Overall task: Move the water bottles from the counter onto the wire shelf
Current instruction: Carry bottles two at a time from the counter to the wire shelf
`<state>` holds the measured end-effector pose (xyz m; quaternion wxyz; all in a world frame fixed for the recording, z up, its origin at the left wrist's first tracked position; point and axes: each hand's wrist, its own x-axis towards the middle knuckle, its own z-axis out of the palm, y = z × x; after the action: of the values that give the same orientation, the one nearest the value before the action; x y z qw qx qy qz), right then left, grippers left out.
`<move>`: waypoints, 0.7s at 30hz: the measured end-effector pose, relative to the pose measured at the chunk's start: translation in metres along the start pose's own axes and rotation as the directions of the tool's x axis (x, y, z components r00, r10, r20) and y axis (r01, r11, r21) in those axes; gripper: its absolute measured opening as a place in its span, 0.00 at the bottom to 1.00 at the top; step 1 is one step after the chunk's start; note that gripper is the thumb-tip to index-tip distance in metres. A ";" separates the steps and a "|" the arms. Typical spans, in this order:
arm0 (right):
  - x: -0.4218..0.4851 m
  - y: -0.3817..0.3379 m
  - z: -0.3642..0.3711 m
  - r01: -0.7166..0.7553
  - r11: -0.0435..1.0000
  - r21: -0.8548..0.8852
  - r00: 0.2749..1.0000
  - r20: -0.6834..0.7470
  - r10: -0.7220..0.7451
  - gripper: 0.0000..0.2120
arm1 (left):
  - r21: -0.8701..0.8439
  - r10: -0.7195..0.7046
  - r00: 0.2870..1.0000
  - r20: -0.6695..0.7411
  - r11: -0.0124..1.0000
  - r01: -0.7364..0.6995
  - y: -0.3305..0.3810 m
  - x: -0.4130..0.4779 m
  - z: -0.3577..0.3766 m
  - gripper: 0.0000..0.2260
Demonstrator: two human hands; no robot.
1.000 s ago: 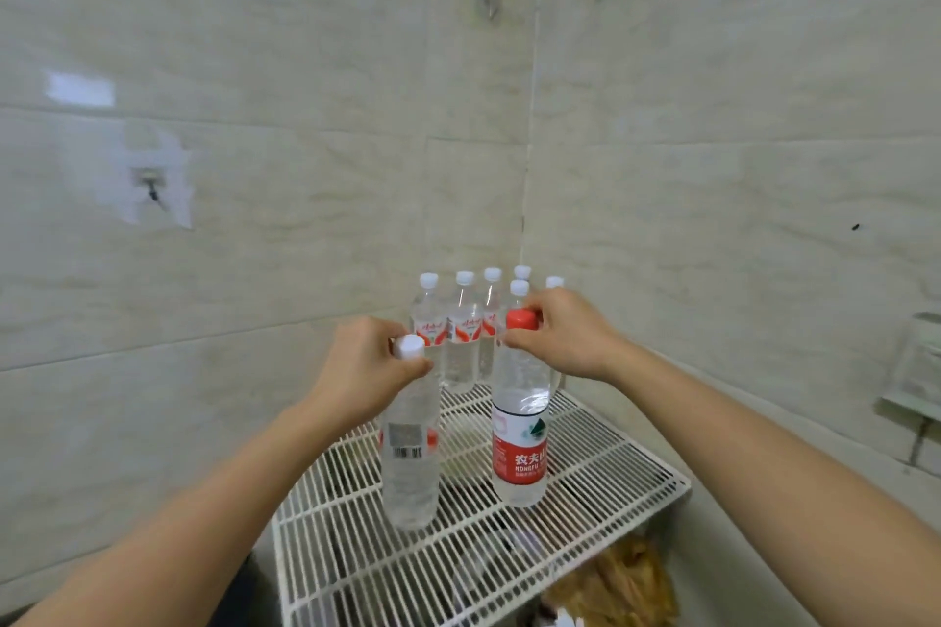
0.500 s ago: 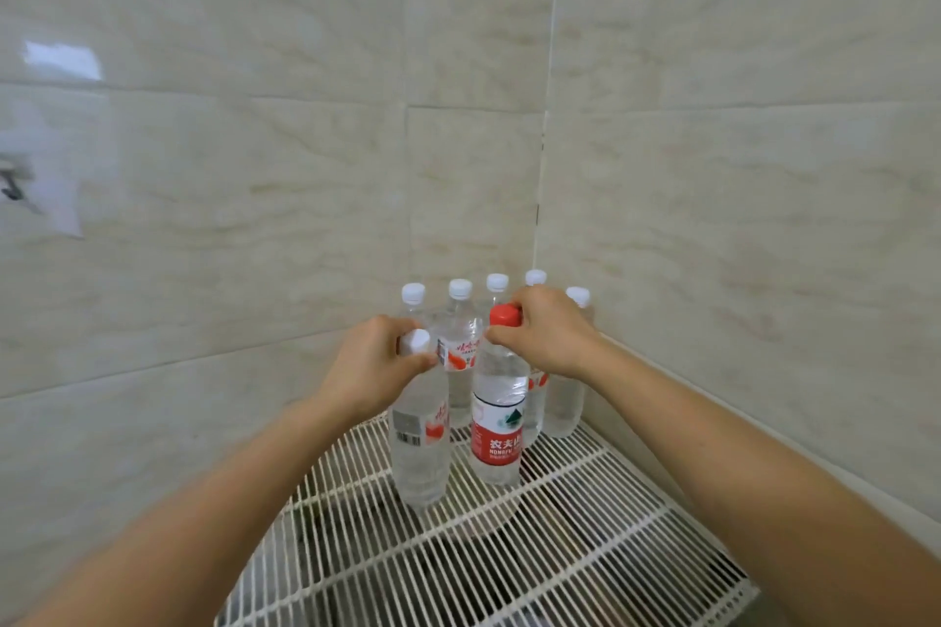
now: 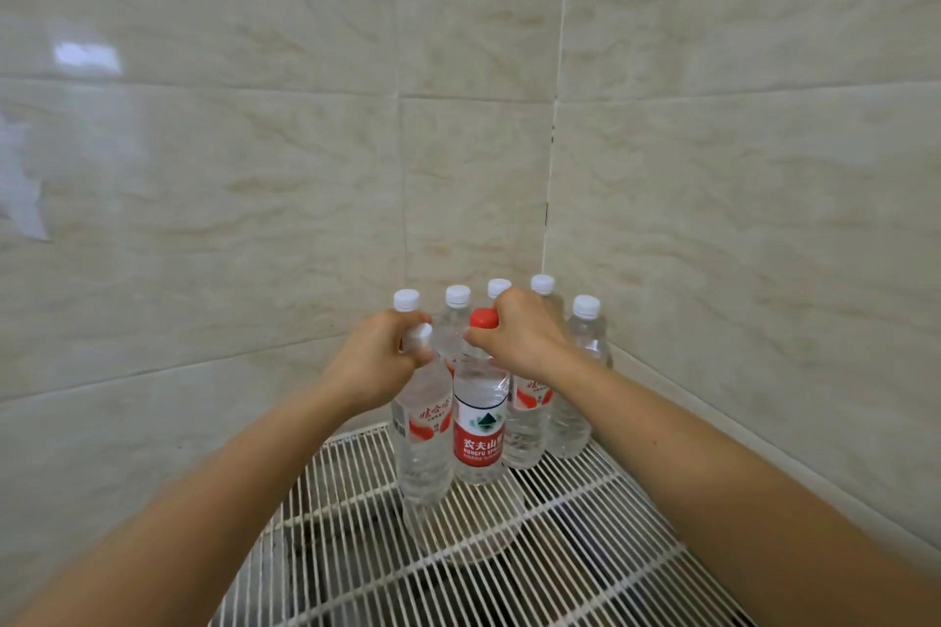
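My left hand (image 3: 374, 356) grips the neck of a clear white-capped bottle (image 3: 425, 443) that stands on the white wire shelf (image 3: 560, 550). Right beside it, my right hand (image 3: 524, 336) grips the neck of a red-capped bottle (image 3: 478, 438) with a red label. Both bottles are upright, side by side and close to touching. Behind them, several white-capped bottles (image 3: 580, 372) stand in a row in the shelf's back corner.
Tiled walls (image 3: 738, 219) meet in a corner right behind the row of bottles. The front part of the wire shelf stretches toward me. Something dark shows below through the wires.
Both hands have carried their bottles further back on the shelf, up against the row in the corner. The view has moved closer and the shelf's front edge is out of sight.
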<state>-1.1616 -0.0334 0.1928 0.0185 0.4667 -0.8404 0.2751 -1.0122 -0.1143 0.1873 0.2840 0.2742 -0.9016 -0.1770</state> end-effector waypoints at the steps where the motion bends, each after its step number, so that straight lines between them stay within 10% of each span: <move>1: 0.002 0.000 0.002 -0.004 1.000 0.005 1.000 0.005 0.004 0.18 | 0.010 0.002 1.000 0.010 1.000 -0.002 0.000 0.002 0.001 0.14; 21: 0.002 -0.003 0.009 0.004 0.999 -0.044 0.999 -0.033 -0.006 0.21 | -0.065 -0.023 0.998 0.055 0.998 0.026 -0.016 0.012 0.008 0.18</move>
<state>-1.1583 -0.0403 0.1870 0.0433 0.4636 -0.8447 0.2640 -1.0193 -0.1326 0.1781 0.2659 0.2709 -0.8993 -0.2173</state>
